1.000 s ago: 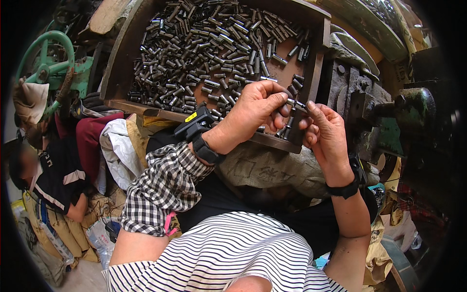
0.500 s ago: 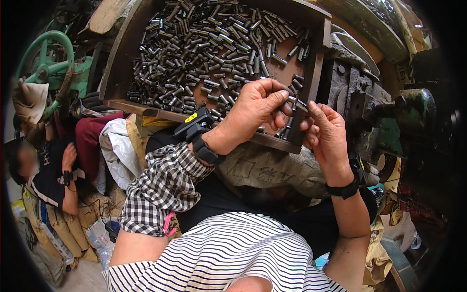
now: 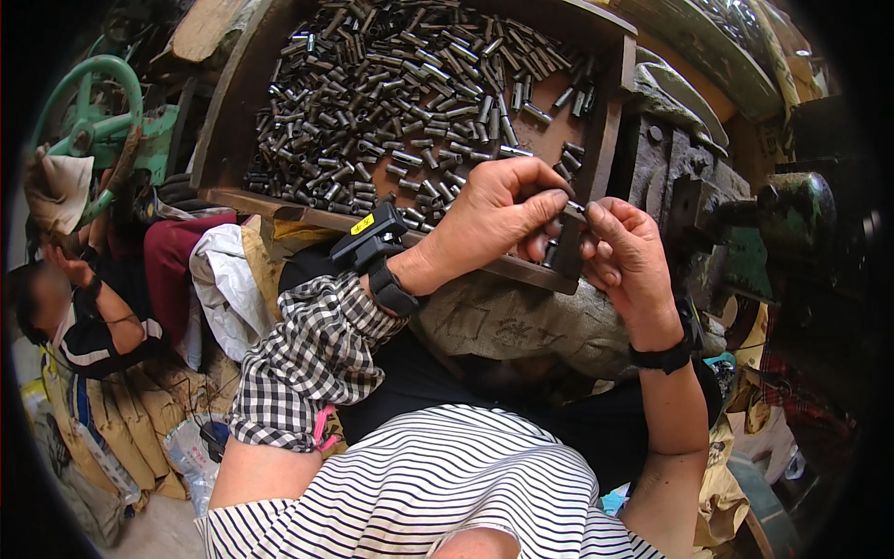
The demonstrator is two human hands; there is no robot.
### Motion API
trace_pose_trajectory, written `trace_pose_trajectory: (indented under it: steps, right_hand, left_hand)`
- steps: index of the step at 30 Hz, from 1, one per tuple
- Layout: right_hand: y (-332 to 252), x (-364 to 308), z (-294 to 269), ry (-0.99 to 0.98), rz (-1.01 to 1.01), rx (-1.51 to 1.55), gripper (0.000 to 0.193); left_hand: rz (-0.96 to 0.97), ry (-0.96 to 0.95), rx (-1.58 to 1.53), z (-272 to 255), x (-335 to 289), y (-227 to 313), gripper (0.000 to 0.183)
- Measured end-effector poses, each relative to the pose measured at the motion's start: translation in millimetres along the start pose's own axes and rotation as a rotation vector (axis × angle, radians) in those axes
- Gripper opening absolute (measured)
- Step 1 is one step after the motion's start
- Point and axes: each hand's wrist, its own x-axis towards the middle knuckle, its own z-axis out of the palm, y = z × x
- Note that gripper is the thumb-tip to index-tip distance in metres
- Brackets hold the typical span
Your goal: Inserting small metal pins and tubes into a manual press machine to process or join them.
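Observation:
Over the right front corner of a wooden tray [image 3: 270, 207], my left hand [image 3: 507, 210] pinches a small shiny metal tube [image 3: 575, 207] between thumb and fingers. From the other side, my right hand [image 3: 629, 242] has its thumb and forefinger closed at the tube's dark right end. Whether a separate small part sits between those right fingertips is hidden. The tray beneath holds a thick heap of short metal tubes [image 3: 345, 121], some bright, most dark. A few tubes lie apart near the tray's right wall.
A dark, greasy machine with a green cylindrical part [image 3: 801, 219] stands close to my right hand. Sacking [image 3: 512, 321] hangs below the tray. At the far left are a green handwheel [image 3: 84, 126] and another person [image 3: 102, 317] sitting with a raised hand.
My two hands have drawn closer together, so less of the metal tube shows between the fingertips. At the left, the other person's arm has risen.

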Motion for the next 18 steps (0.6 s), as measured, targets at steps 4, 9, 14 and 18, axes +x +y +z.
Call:
trace_pose_trajectory:
  steps: [4, 9, 14, 18]
  right_hand:
    - [-3, -6, 4, 0.057, -0.081, -0.133, 0.018]
    - [-16, -20, 30, -0.279, 0.229, -0.153, 0.022]
    - [-7, -37, 83, -0.223, 0.061, -0.342, 0.021]
    - [0, -43, 144, -0.046, 0.013, -0.134, 0.015]
  left_hand:
    - [-0.082, -0.049, -0.039, 0, -6, 17, 0.017]
    - [-0.222, -0.439, 0.033, -9, -29, 45, 0.026]
    - [-0.147, -0.589, -0.081, -31, -69, 71, 0.050]
    - [0.047, -0.368, 0.130, -62, -115, 89, 0.043]
